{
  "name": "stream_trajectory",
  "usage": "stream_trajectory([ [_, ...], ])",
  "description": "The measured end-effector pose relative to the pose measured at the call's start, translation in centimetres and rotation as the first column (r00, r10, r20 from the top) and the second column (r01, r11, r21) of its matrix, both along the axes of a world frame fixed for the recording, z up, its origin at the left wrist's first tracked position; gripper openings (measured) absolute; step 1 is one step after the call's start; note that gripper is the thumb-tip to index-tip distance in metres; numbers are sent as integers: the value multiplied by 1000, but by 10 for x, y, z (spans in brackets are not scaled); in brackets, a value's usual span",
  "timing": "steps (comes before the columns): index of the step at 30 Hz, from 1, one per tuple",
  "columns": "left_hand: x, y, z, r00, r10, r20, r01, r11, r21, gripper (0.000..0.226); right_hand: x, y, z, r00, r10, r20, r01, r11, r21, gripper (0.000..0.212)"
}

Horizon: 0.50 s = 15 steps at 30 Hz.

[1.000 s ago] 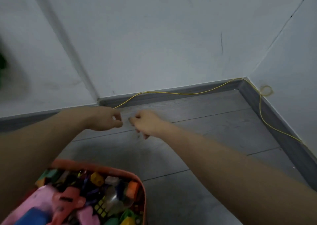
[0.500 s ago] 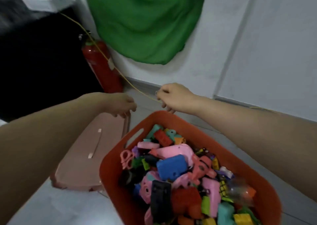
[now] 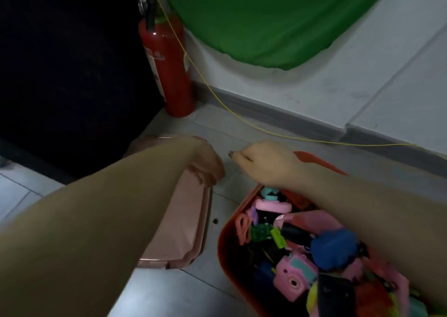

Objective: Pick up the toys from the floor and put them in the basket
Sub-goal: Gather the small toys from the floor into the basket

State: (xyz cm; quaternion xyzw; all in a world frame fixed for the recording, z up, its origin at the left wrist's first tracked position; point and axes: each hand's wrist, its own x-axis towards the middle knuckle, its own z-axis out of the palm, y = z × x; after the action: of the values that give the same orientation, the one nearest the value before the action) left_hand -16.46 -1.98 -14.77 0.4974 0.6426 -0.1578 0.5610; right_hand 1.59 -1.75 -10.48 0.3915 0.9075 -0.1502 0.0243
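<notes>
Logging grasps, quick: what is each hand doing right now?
Left hand: curled over the pink tray, grip cannot be told.
Right hand: loosely closed, apparently empty.

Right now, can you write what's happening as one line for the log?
left hand: over pink tray, grip unclear | right hand: curled, above floor | basket: full of toys | small dark bit: on floor

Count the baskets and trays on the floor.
2. An orange basket full of toys sits at lower right; a pink tray lies flat just left of it, partly under the left arm. Anything outside the view may be missed.
</notes>
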Motion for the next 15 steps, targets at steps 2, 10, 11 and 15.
stream_trajectory([
  [2, 9, 0, -24, 995, -90, 29, 92, 993, -70, 31, 6, -3, -1, 1000, 14, -2, -14, 994, 104, 58],
  [10, 47, -28, -54, 866, -478, -149, 490, 870, 60, 45, 73, 35, -2, 979, -190, 80, 166, 957, 239, 58],
  [11, 47, -34, -55, 829, -523, -198, 544, 836, 73, 47, 78, 36, -2, 974, -215, 70, 194, 953, 233, 59],
  [15, 51, -58, -85, 675, -630, -385, 724, 667, 177, 49, 80, 38, -7, 960, -281, 10, 269, 930, 252, 63],
])
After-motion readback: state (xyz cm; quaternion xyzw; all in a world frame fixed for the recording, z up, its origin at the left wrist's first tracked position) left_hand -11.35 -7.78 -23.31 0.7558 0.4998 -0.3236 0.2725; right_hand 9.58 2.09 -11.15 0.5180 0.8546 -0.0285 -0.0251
